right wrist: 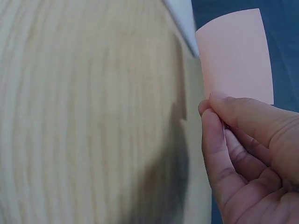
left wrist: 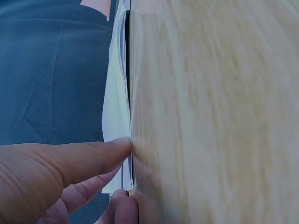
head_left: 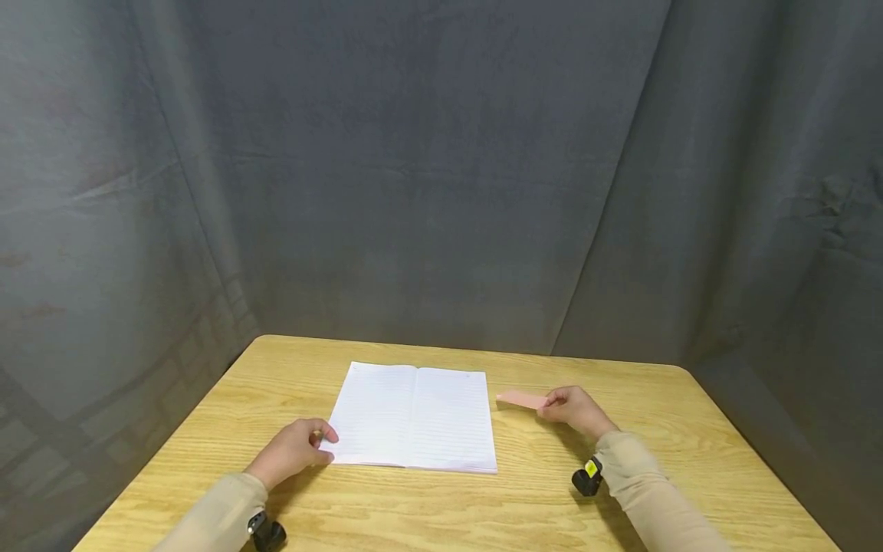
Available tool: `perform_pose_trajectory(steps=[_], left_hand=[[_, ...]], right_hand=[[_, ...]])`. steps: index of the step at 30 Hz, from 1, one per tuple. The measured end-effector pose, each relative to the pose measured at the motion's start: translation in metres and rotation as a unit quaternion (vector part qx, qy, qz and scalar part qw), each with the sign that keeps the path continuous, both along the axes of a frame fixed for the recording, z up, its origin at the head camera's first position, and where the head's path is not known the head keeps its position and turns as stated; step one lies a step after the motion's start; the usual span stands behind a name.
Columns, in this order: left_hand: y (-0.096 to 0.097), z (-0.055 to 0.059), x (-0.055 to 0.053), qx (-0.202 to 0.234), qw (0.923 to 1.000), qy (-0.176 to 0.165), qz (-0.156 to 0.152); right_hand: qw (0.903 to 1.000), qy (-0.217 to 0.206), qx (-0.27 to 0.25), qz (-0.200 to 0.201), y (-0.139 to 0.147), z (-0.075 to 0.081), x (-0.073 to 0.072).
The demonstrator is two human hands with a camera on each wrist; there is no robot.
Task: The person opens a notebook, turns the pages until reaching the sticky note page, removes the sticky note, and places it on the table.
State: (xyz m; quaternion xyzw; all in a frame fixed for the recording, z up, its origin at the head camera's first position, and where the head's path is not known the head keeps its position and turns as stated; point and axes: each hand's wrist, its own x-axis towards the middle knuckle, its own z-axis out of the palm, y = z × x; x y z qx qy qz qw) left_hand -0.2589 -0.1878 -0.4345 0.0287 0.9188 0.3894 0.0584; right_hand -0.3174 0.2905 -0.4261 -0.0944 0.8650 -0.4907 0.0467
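An open lined notebook (head_left: 451, 422) lies flat on the table with blank pages showing. At its near left corner, my left hand (head_left: 297, 450) holds the edge between thumb and bent fingers. The left wrist view shows the thumb against the page edges (left wrist: 117, 107), with the other fingers partly hidden at the corner. To the right of the notebook, my right hand (head_left: 574, 410) pinches a pink sticky note (right wrist: 237, 56) by one end between thumb and fingers. The note's free end points toward the notebook, slightly curved and raised off the table, apart from the pages.
The wooden table (head_left: 386, 510) has rounded far corners. Grey curtains (head_left: 428, 184) hang behind it and on both sides. A small black camera is strapped on each wrist over beige sleeves (head_left: 648, 491).
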Motion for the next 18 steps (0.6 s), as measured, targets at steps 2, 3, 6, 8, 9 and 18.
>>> perform_pose_trajectory(steps=[2, 3, 6, 8, 9, 18], left_hand=[[0.000, 0.000, 0.000, -0.004, 1.0000, 0.001, 0.001], [0.000, 0.000, 0.000, -0.005, 1.0000, 0.000, 0.002], [0.000, 0.000, 0.001, -0.008, 1.0000, 0.003, 0.002], [0.000, 0.000, 0.001, -0.008, 0.9999, 0.007, 0.003], [0.001, 0.000, 0.001, -0.007, 0.9999, 0.009, 0.003], [0.002, 0.000, 0.001, 0.002, 0.9999, 0.010, 0.007]], right_hand=[[0.9998, 0.003, 0.016, -0.008, -0.002, -0.003, 0.000], [0.9997, 0.003, 0.021, -0.012, -0.003, -0.004, 0.000], [0.9991, 0.003, 0.034, -0.025, -0.005, -0.007, -0.001], [0.9988, 0.001, 0.038, -0.031, -0.006, -0.008, -0.001], [0.9986, 0.000, 0.042, -0.031, -0.007, -0.009, -0.001], [0.9971, -0.004, 0.060, -0.047, -0.009, -0.013, -0.003]])
